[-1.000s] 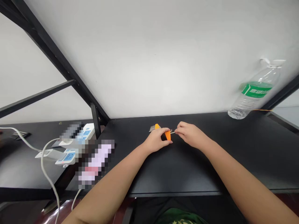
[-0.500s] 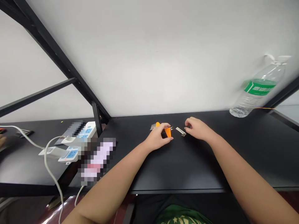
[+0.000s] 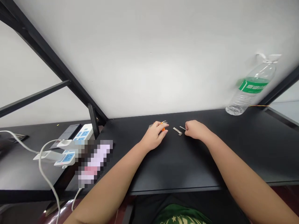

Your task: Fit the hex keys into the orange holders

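Observation:
My left hand (image 3: 152,137) is wrapped round an orange holder (image 3: 163,129), which the fingers mostly cover. Thin metal pieces stick out past the fingers, and more thin metal rods (image 3: 150,126) show on the far left side of the hand. Between my hands, a small row of silver L-shaped hex keys (image 3: 177,131) lies on the black table (image 3: 179,165). My right hand (image 3: 196,129) is closed on one thin metal hex key (image 3: 182,128), whose straight end points left over the table.
A large clear water bottle (image 3: 253,85) with a green label stands at the back right by the wall. On the left are a phone (image 3: 97,161) with a blurred screen, a white power strip (image 3: 84,132) with cables, and a black metal frame (image 3: 92,118).
My right hand has closed, and a thin hex key now shows in its fingers. My left hand has turned, covering more of the orange holder. The camera view has shifted slightly.

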`<state>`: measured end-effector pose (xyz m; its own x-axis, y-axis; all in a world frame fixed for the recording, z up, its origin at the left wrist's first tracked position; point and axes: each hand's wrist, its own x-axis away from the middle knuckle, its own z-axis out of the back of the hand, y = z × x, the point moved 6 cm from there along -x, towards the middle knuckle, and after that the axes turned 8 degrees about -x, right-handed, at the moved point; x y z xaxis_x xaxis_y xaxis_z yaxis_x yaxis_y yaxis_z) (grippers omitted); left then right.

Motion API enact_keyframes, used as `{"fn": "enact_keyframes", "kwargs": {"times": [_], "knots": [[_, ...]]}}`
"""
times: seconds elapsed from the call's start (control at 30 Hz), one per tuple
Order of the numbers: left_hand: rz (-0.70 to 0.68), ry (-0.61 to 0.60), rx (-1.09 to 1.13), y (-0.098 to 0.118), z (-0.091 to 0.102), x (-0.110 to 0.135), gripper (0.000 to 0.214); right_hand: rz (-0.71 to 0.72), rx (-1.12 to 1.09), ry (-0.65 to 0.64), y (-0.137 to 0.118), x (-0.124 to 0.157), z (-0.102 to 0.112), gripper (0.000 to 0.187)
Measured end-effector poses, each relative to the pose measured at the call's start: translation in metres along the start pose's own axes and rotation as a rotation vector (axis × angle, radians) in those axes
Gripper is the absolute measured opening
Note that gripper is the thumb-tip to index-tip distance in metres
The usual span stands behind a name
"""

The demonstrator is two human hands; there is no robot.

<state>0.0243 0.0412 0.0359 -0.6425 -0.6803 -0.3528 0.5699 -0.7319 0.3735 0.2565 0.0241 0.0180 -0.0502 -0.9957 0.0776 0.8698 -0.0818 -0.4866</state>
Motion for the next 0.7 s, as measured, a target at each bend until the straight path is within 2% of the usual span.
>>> {"fn": "enact_keyframes", "kwargs": {"times": [0.13, 0.23, 0.33, 0.47, 0.7], "knots": [[0.064, 0.02, -0.102, -0.002, 0.004, -0.001, 0.032, 0.265, -0.285, 0.034, -0.025, 0.006, 0.008, 0.011], [0.047, 0.037, -0.114, 0.001, 0.006, -0.001, 0.034, 0.466, -0.359, 0.091, -0.045, 0.014, 0.01, 0.014], [0.01, 0.041, -0.115, 0.006, 0.007, 0.0, 0.04, 0.6, -0.384, 0.174, -0.057, 0.022, 0.011, 0.018], [-0.016, 0.045, -0.128, 0.01, 0.006, 0.0, 0.045, 0.683, -0.383, 0.246, -0.063, 0.028, 0.012, 0.022], [-0.06, 0.038, -0.17, 0.013, 0.003, 0.0, 0.045, 0.746, -0.255, 0.258, -0.069, 0.034, 0.011, 0.025]]}}
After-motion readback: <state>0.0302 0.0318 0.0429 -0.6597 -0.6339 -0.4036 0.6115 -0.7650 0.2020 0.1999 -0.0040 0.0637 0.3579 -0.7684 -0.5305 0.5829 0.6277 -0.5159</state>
